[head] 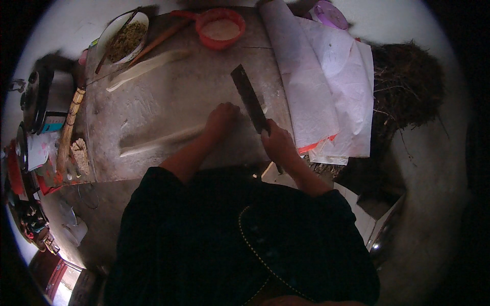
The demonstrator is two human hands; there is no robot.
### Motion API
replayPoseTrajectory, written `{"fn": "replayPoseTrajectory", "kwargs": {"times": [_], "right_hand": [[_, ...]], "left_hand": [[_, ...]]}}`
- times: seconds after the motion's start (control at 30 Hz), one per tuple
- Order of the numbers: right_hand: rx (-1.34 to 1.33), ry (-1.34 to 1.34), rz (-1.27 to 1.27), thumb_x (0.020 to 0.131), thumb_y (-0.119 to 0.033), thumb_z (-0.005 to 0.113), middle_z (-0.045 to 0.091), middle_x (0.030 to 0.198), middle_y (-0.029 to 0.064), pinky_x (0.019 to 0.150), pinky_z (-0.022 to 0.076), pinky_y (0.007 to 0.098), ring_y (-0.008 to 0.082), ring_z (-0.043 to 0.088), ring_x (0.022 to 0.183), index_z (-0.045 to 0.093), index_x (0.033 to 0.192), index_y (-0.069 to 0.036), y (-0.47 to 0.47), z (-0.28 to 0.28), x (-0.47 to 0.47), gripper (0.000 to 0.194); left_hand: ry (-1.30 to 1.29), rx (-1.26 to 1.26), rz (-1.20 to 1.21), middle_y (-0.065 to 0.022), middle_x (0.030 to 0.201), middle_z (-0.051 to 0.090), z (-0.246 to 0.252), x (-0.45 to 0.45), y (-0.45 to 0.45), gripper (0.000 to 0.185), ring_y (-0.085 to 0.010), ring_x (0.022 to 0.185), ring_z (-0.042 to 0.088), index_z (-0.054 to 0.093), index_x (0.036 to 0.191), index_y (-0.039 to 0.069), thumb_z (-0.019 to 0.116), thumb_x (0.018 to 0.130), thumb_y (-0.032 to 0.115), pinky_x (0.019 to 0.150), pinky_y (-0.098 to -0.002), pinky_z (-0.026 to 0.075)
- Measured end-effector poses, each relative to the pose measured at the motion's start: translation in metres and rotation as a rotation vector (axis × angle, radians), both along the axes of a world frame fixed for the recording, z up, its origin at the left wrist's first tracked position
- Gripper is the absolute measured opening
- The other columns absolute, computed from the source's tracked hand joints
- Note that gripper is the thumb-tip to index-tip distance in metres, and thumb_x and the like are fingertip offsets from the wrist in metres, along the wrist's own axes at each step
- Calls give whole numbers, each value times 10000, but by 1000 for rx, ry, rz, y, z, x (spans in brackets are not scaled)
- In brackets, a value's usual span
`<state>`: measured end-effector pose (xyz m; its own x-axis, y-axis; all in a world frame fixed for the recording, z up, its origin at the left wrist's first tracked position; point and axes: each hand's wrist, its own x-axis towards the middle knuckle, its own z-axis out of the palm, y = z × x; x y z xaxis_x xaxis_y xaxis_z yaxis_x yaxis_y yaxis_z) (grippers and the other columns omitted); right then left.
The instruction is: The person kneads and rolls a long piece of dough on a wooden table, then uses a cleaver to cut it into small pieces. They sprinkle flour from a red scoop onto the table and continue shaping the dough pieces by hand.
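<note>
My right hand (pixel 278 140) grips the handle of a dark, broad-bladed kitchen knife (pixel 248 95), its blade slanting up and to the left above the board. Just left of the blade, my left hand (pixel 223 119) is low over the floured work surface (pixel 172 101) with its fingers curled. A long strip of pale dough (pixel 160 142) runs from the left up to this hand, which hides its right end. Whether the fingers grip the dough cannot be seen. Farther back lies a second dough strip (pixel 147 69). A small pale piece (pixel 265 109) shows beside the blade.
A rolling pin (pixel 160 41) lies between a bowl of chopped filling (pixel 128 38) with chopsticks and a red ladle of flour (pixel 220 30). White sheeting (pixel 325 76) covers the right side. A brush (pixel 72 114) and an electric cooker (pixel 48 99) stand left; dry brushwood (pixel 409 84) is piled right.
</note>
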<state>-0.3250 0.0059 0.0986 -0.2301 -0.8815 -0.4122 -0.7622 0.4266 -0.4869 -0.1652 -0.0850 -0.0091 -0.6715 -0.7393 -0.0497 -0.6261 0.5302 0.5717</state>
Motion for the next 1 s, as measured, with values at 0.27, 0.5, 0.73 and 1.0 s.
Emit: {"fn": "replayPoseTrajectory", "kwargs": {"times": [0.27,0.5,0.73,1.0], "right_hand": [[106,-21,96,837,-229,471,613,905,269,800,441,517,440,586,870,490,1119,-22,-14,1,12,351],[105,-30,53,826,-224,467,615,919,263,806,443,512,435,587,882,489,1128,-26,-35,-30,28,362],[-28,-73,13,814,-260,500,617,955,256,821,446,501,430,585,906,487,1170,-59,-20,-14,17,409],[191,-60,113,849,-247,485,597,983,288,846,433,495,435,570,945,469,1181,-21,-9,14,22,402]], "left_hand": [[131,-62,49,-122,996,561,-21,5,-1,224,-310,957,534,577,995,93,565,785,168,794,-411,463],[-74,-20,71,-133,960,581,-6,12,-4,210,-304,927,545,601,937,80,579,777,214,777,-426,465],[-167,-26,-26,-157,923,575,-2,18,3,234,-322,917,548,604,931,59,563,768,222,784,-438,460],[39,34,-33,-151,953,545,-9,19,14,291,-324,928,513,597,992,69,585,703,107,810,-422,435]]}}
